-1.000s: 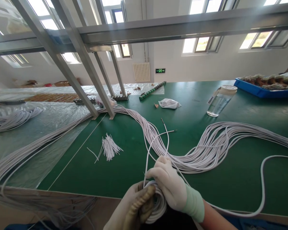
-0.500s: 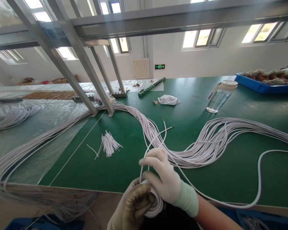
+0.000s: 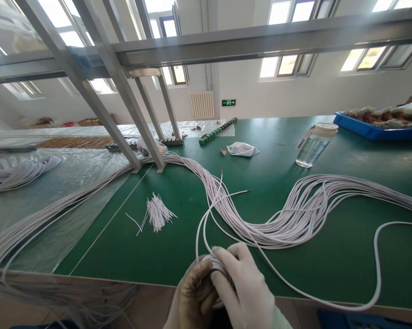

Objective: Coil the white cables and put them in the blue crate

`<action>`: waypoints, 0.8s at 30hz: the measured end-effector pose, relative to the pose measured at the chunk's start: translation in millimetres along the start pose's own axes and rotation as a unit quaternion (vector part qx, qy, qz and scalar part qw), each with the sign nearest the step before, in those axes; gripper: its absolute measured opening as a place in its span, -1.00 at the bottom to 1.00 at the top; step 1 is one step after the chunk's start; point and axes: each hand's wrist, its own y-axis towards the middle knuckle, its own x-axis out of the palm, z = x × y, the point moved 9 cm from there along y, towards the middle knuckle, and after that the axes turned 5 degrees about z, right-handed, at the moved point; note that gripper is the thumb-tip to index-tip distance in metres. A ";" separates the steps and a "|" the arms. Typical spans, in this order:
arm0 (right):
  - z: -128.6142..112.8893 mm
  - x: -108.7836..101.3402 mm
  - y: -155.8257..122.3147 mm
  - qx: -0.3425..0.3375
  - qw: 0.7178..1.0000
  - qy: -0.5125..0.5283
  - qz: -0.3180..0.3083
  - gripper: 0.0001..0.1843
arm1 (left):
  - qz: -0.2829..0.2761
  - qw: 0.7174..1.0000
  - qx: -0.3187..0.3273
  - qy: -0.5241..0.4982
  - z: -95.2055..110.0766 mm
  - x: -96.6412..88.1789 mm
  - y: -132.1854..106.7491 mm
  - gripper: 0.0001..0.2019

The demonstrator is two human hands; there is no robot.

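My left hand [image 3: 194, 299], in a stained tan glove, is closed round a small coil of white cable [image 3: 215, 266] at the table's front edge. My right hand [image 3: 243, 288], in a white glove, wraps over the top of that coil with its fingers closed on it. From the coil a loose loop of the same cable [image 3: 206, 214] rises, and two bare-tipped ends point away over the table. A long thick bundle of white cables [image 3: 277, 224] snakes across the green table [image 3: 178, 246] just beyond my hands.
A small heap of short white wire offcuts [image 3: 156, 212] lies to the left. A clear jar [image 3: 312, 144], a crumpled plastic bag [image 3: 242, 148], a green strip [image 3: 218, 130] and a blue tray [image 3: 377, 130] stand further back. Slanted metal frame legs [image 3: 130, 119] rise at left.
My right hand has come down from the raised loop onto the coil and now covers it. The loose loop has shifted left and its ends have swung.
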 end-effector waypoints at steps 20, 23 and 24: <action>17.6 5.5 -16.9 0.014 0.994 -0.080 0.079 -0.59 | -0.199 0.962 -0.077 -0.172 3.8 61.0 -18.2 -0.65; 14.0 2.9 -15.7 -0.011 0.995 -0.061 0.079 -0.63 | -0.182 0.972 -0.048 -0.143 10.6 60.4 -16.7 -0.65; 13.4 1.6 -15.4 -0.015 0.994 -0.064 0.082 -0.64 | -0.169 0.975 -0.045 -0.139 11.9 58.8 -15.8 -0.59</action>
